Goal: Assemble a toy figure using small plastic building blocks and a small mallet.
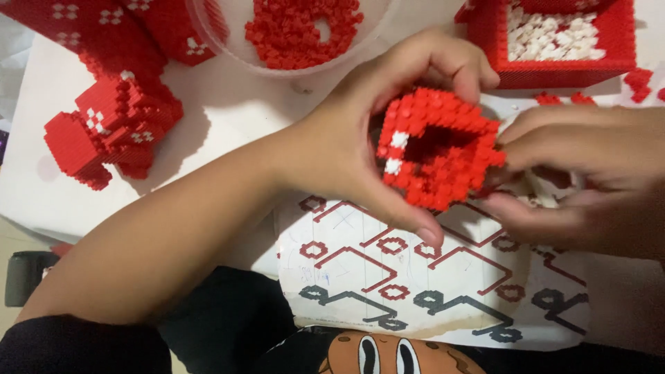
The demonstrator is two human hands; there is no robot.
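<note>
The left hand [360,131] is wrapped around a hollow red block piece [436,149], thumb below and fingers over the top. The right hand [582,176] pinches its right side. They hold it just above a paper sheet of diagrams [415,277] at the table's near edge. A clear bowl of red bits [305,28] and a red box [554,41] sit along the far edge, and a red block figure [111,125] stands near the left edge.

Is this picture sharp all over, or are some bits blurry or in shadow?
Head view: the red brick block is fairly sharp; the right hand is smeared by motion blur; the left hand is crisper. The finished red model throws a soft shadow on the white table. No strong glare.
</note>
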